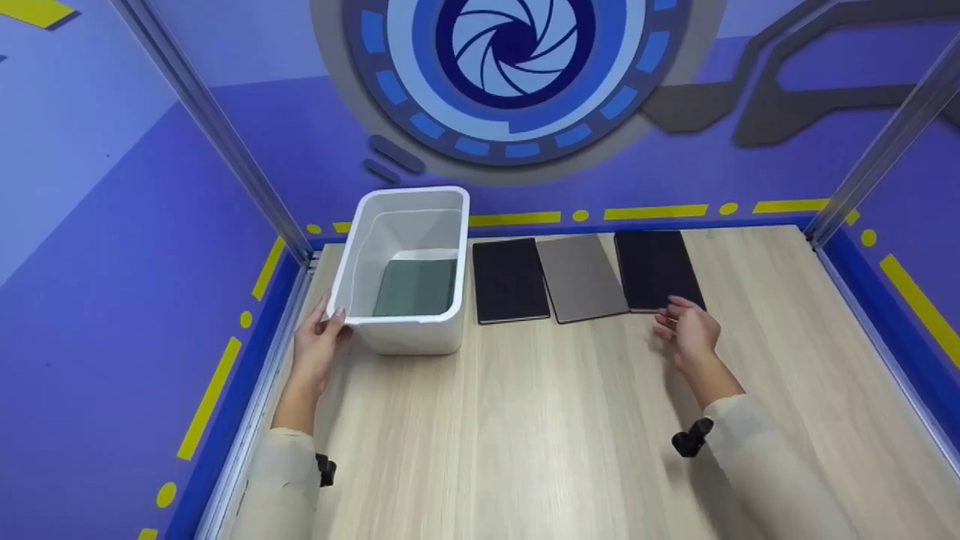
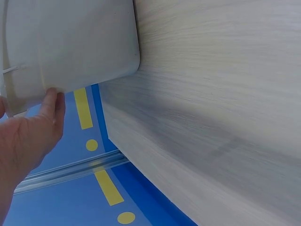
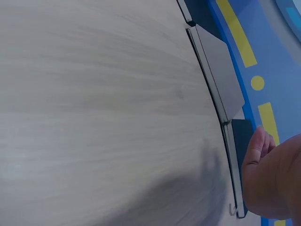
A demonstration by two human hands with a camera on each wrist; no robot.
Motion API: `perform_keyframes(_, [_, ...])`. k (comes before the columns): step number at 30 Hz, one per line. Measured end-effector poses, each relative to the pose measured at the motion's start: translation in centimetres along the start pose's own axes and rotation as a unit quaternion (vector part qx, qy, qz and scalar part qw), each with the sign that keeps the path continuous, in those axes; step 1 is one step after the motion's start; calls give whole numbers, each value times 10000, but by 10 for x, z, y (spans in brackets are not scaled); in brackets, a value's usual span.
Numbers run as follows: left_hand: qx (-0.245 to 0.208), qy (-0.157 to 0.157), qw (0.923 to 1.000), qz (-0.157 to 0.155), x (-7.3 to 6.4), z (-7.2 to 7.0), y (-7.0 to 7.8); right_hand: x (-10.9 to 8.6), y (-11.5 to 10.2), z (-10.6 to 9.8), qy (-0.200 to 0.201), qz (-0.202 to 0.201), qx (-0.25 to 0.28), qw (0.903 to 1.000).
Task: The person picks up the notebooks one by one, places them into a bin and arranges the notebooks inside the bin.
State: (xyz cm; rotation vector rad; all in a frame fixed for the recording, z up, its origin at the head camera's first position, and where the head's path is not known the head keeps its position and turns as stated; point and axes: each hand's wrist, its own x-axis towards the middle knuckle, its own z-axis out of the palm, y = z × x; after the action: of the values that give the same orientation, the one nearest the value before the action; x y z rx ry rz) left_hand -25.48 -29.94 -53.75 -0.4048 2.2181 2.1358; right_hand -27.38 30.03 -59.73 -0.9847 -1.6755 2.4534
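At the white plastic bin (image 1: 405, 339), my left hand (image 1: 316, 345) grips the near left corner, thumb over the rim and fingers against the outer wall. The left wrist view has those fingertips (image 2: 52, 94) on the bin's side. Inside the bin lies a dark green notebook (image 1: 415, 289). My right hand (image 1: 688, 330), fingers loosely bent, hovers by the front edge of the rightmost black notebook (image 1: 656, 270) and holds nothing. To its left a grey-brown notebook (image 1: 583, 277) and another black notebook (image 1: 511, 281) lie flat in a row.
The light wood table (image 1: 555, 420) runs up to a blue-purple back wall (image 1: 525, 199) with yellow markings. Metal frame posts (image 1: 217, 135) rise at the back corners, and side panels border the table left and right. A small black device (image 1: 691, 438) sits on the right sleeve.
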Motion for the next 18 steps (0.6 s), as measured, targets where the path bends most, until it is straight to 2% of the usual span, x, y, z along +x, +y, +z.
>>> perform_keyframes(9, [99, 1, 9999, 29, 0, 2, 2, 4, 10, -24, 356, 127, 376, 9986])
perform_keyframes(15, [93, -8, 9999, 50, -1, 1, 1, 4, 17, -34, 822, 61, -163, 9965])
perform_keyframes(18, [104, 6, 9999, 31, -1, 0, 1, 6, 19, -39, 975, 48, -248, 9949])
